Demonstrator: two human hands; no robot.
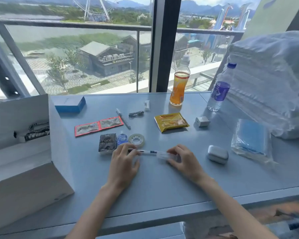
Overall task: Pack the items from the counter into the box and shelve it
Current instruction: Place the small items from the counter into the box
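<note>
Near edge: left hand [123,163] and right hand [185,161] both on one pen [148,152], held level, low over the worktop [162,187]; cannot tell whether it touches the surface. Left fingers [127,148] pinch the dark end; right fingers [173,151] curl round the clear cap end. Just beyond: tissue pack [107,143], tape roll [136,139]; silver case [217,154] to the right. White box [24,161] stands open at the left edge, chain strap [36,131] inside. Farther: yellow snack packet [171,121], second pen [123,118]. Farthest, by the window: orange drink bottle [179,87] and water bottle [220,88], upright.
</note>
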